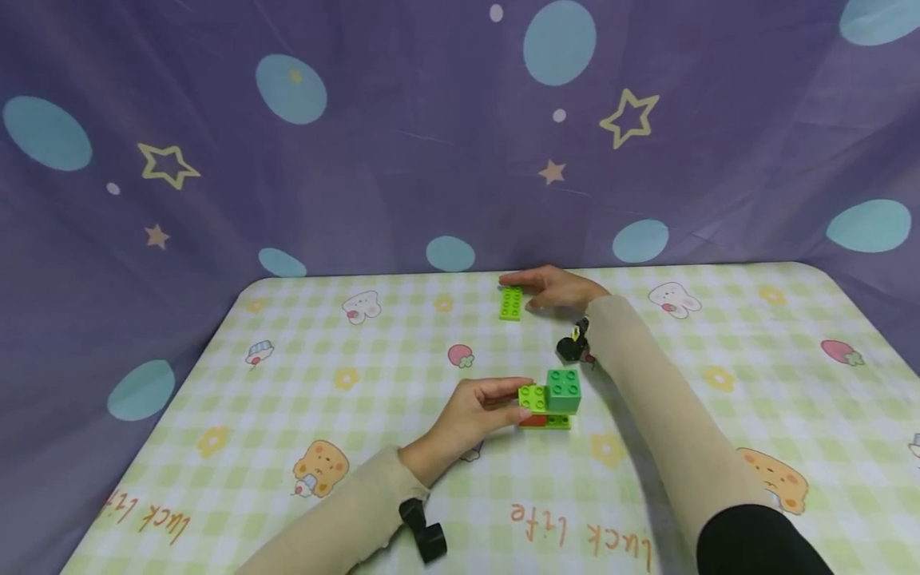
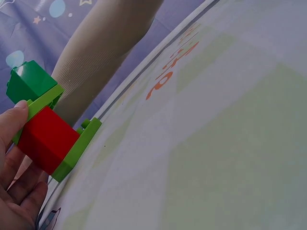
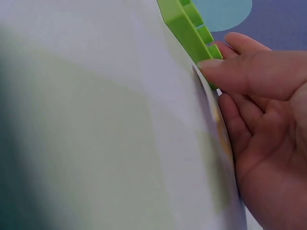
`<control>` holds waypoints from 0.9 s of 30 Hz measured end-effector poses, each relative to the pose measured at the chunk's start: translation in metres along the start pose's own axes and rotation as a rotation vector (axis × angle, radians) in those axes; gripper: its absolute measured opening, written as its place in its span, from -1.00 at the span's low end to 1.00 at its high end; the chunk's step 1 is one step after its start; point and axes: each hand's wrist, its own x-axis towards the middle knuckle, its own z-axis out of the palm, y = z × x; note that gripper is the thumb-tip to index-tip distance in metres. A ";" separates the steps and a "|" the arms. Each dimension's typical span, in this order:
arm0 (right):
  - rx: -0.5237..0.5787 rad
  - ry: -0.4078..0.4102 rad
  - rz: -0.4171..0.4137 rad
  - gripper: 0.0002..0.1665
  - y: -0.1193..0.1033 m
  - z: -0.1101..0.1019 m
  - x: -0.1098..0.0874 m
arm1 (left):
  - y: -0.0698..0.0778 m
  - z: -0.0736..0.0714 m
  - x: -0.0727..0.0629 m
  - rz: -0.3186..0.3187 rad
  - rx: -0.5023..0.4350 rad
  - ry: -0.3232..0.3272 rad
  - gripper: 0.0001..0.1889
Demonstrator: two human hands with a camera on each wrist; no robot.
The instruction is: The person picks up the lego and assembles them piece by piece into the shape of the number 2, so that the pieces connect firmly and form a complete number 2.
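Note:
My left hand (image 1: 470, 411) pinches the left side of a small stack of toy building bricks. The stack has a lime plate (image 2: 76, 151) at the bottom, a red brick (image 2: 48, 139) on it, another lime plate (image 1: 532, 395) above, and a green brick (image 1: 564, 390) on top at the right end. Near the back edge, my right hand (image 1: 557, 289) reaches round a loose lime plate (image 1: 511, 304) lying studs up. Its fingers stretch along the plate's far end. In the right wrist view the thumb (image 3: 216, 69) overlaps the plate's end; firm contact cannot be made out.
A checked, patterned cloth (image 1: 388, 343) covers the table. Behind its back edge hangs a purple curtain (image 1: 388, 184) with stars and ovals. A black wrist device (image 1: 573, 345) sits by the right wrist, and another black device (image 1: 424, 531) by the left.

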 end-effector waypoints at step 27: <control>-0.090 -0.017 -0.004 -0.37 -0.003 0.009 0.002 | 0.001 -0.001 0.000 0.004 0.020 -0.009 -0.57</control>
